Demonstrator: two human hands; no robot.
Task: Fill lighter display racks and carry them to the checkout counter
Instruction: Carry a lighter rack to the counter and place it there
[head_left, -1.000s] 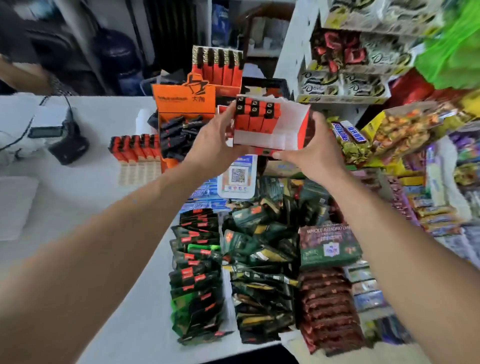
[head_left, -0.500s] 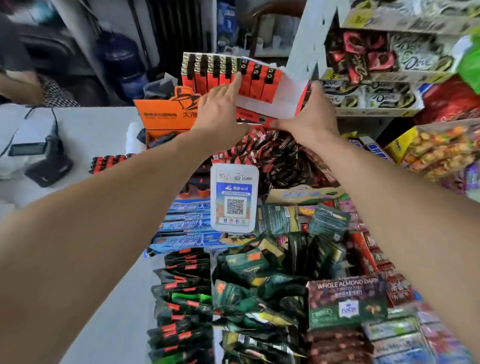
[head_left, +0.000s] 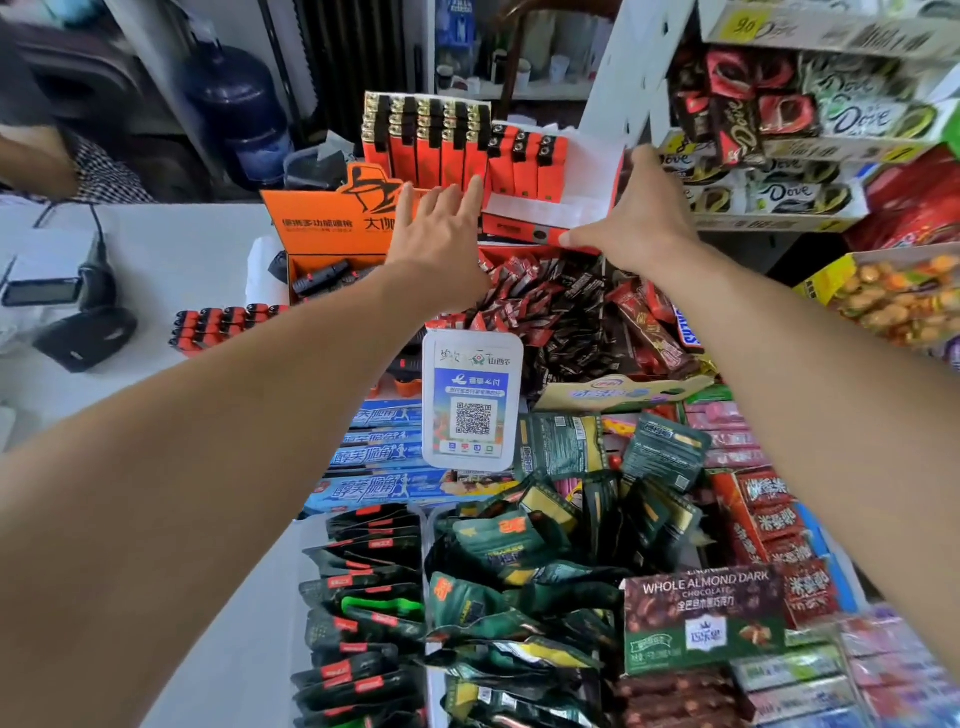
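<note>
- step in hand looked like setting a part-filled rack down at the back of the counter, top centre of the frame, right beside a full rack
- left hand was flat, fingers straight and spread, tips touching the rack's left front
- right hand sat on the rack's right side, thumb along the front edge. can't tell if its fingers were curled behind it
- rack only had a few lighters, so it probably needed more
- next move i'd guess: let go gently so it doesn't tip onto the snack packs below
- tight spot: shelf to the right, orange box to the left. open room was only the bare counter at left
</note>
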